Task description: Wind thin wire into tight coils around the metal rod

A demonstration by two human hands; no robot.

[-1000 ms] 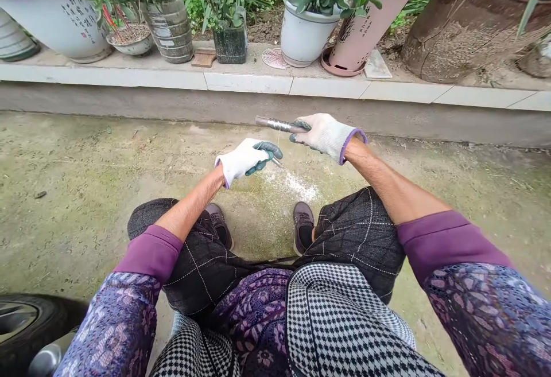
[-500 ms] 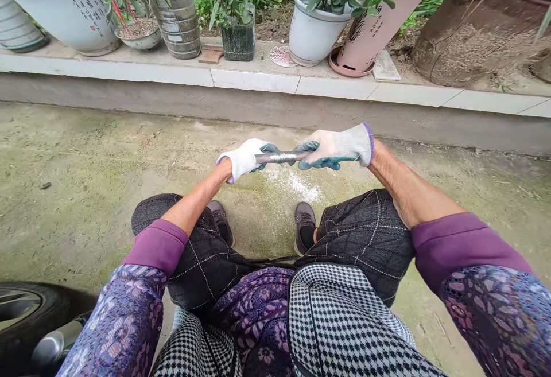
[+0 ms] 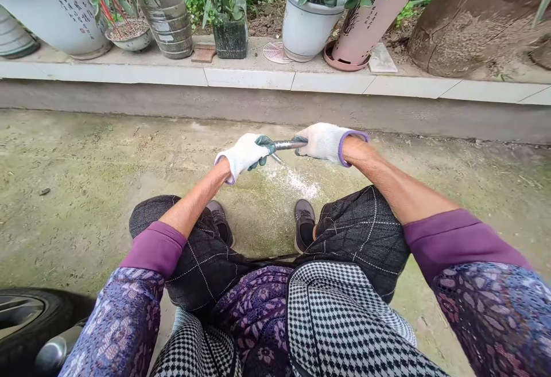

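The right hand (image 3: 321,140) is closed on one end of a rod (image 3: 289,144) spanning the narrow gap to the left hand (image 3: 245,154). The left is curled around a thin stick (image 3: 278,159) at the rod's other end; whether it grips the rod too, I cannot tell. Beyond both hands runs a ledge's edge (image 3: 249,78); ground (image 3: 86,164) stretches either side.
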